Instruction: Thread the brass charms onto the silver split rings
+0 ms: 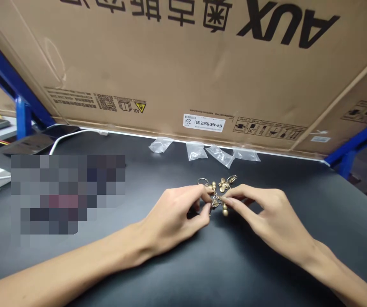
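Observation:
My left hand (179,209) and my right hand (271,217) meet over the black table, each with thumb and forefinger in a pinch. Between them is a brass-coloured keychain (215,201) with small metal parts; the fingers hide some of it. A gourd-shaped brass charm (225,209) hangs by my right fingertips. Just beyond the hands lies another brass keychain (223,185) with rounded charms and a ring. A thin metal ring (202,181) shows behind my left fingers; I cannot tell which charm it belongs to.
Several clear plastic bags (196,150) lie along the table's back edge, against a big cardboard box (170,72). A dark phone-like slab (36,143) and a white cable (65,135) are at the back left. Blue frame posts (23,117) stand at the sides. A pixelated patch covers the left area.

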### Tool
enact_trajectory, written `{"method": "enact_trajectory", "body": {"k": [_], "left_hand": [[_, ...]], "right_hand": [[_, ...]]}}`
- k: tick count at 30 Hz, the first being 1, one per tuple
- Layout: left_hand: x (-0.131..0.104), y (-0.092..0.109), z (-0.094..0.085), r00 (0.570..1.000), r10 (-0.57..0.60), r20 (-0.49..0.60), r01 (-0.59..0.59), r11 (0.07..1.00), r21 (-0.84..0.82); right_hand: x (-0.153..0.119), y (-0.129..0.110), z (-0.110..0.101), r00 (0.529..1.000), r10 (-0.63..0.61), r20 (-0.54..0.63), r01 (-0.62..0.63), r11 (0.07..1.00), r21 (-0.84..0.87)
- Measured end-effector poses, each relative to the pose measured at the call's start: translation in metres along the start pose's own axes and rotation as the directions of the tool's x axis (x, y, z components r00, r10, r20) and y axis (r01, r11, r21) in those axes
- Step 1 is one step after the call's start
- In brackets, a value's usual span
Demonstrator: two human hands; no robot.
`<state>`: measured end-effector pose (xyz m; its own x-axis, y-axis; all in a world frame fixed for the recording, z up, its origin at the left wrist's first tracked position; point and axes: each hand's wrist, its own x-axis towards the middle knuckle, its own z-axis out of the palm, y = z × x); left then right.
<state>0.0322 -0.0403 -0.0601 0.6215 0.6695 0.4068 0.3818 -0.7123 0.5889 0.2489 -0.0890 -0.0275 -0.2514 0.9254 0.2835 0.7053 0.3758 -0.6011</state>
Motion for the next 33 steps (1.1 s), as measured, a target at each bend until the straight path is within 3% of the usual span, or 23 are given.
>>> {"method": "enact_trajectory", "body": {"k": [12, 19, 25, 28, 33], "left_hand": [[-0.001, 0.006, 0.003, 0.999, -0.033, -0.007, 0.032, 0.994, -0.102], [0.0, 0.009, 0.003, 0.998, -0.055, -0.015, 0.053, 0.99, -0.13], [0.003, 0.009, 0.0, 0.996, -0.017, -0.088, 0.007, 0.993, -0.117], [0.004, 0.006, -0.002, 0.993, 0.002, -0.116, -0.016, 0.993, -0.114], [0.004, 0.001, -0.003, 0.993, 0.023, -0.117, -0.034, 0.995, -0.091]], "right_hand": [[-0.005, -0.006, 0.024, 0.991, -0.004, -0.134, 0.017, 0.995, 0.094], [-0.006, -0.002, 0.026, 0.968, -0.139, -0.21, 0.153, 0.987, 0.051], [-0.002, 0.003, 0.009, 0.946, -0.026, -0.324, 0.029, 1.0, 0.005], [0.003, 0.016, 0.003, 0.961, -0.058, -0.27, 0.022, 0.991, -0.135], [0.007, 0.04, 0.004, 0.992, -0.122, -0.016, 0.105, 0.906, -0.409]]}}
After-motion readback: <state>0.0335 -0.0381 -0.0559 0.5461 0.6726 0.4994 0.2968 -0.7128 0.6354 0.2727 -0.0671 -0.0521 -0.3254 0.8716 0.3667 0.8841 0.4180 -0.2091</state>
